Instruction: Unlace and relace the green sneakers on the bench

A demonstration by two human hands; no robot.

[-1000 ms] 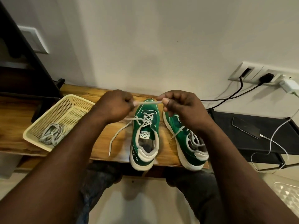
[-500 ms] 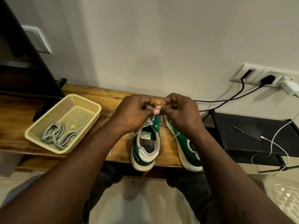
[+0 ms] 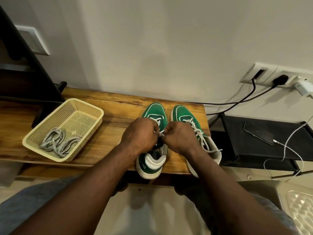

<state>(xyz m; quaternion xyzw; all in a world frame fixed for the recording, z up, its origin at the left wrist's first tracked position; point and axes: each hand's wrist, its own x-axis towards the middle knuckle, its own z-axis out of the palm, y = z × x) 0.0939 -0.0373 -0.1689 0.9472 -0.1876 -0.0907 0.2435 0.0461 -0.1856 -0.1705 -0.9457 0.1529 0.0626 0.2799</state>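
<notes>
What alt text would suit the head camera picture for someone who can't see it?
The left hand and right hand pinch a white lace over the green sneaker nearer a yellow basket on a wooden bench. A second sneaker, loosely laced, stands beside it; grey laces lie in the basket.

**Readable text: none, one illegible mark**

The only lettering in view is a short line of small white characters (image 3: 143,164) on the green heel side of the left sneaker (image 3: 153,161), next to the white collar. It's too small and blurred to read, so I can't tell the letters or the brand. That sneaker's tongue is hidden under the left hand (image 3: 141,134) and right hand (image 3: 179,137), which pinch the lace (image 3: 161,131) over it. The right sneaker (image 3: 183,111) has a white outline on the toe but no legible characters. Nothing is readable on the basket (image 3: 94,114), phone (image 3: 257,134), wall plate (image 3: 265,74) or charger (image 3: 304,86).
</notes>
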